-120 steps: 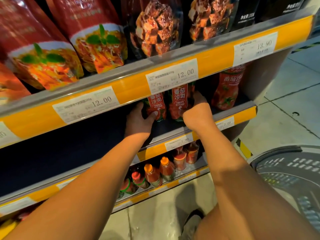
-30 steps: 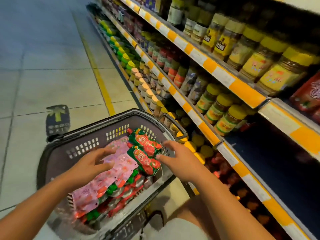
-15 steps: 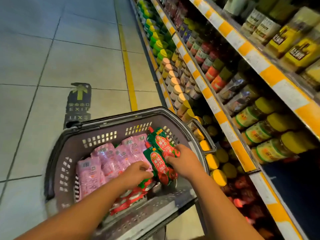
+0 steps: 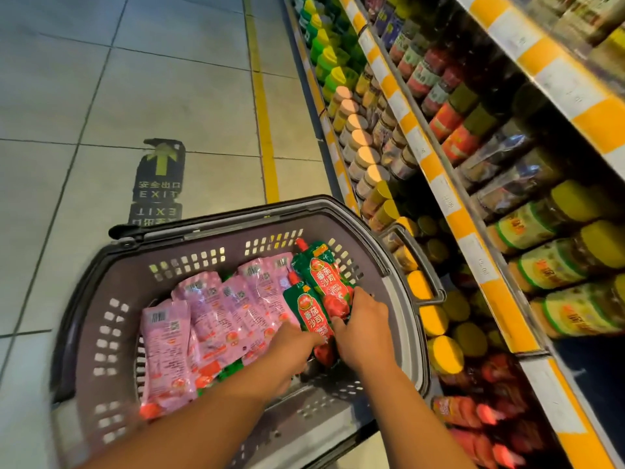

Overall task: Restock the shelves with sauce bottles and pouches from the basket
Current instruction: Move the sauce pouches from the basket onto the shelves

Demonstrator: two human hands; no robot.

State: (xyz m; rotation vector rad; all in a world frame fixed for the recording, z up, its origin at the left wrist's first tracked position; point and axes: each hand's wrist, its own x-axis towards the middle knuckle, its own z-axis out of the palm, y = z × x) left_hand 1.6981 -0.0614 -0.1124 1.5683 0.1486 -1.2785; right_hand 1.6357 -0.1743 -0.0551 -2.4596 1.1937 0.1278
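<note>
In the basket (image 4: 135, 292), both hands' grip holds upright ketchup pouches (image 4: 318, 299).

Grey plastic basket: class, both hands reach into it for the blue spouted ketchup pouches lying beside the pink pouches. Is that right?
Not quite: the head view shows green and red spouted ketchup pouches, not blue. Both hands, left hand and right hand, do reach into the grey plastic basket, beside pink pouches.

Basket (image 4: 111, 319) on tiled floor (image 4: 101, 96)

basket (image 4: 142, 286): grey matt plastic, perforated walls
pouches (image 4: 203, 319): glossy pink film, crinkled
ketchup pouches (image 4: 321, 282): shiny green-red film
floor (image 4: 101, 79): smooth pale tiles
jars (image 4: 554, 265): glossy, yellow lids
</note>
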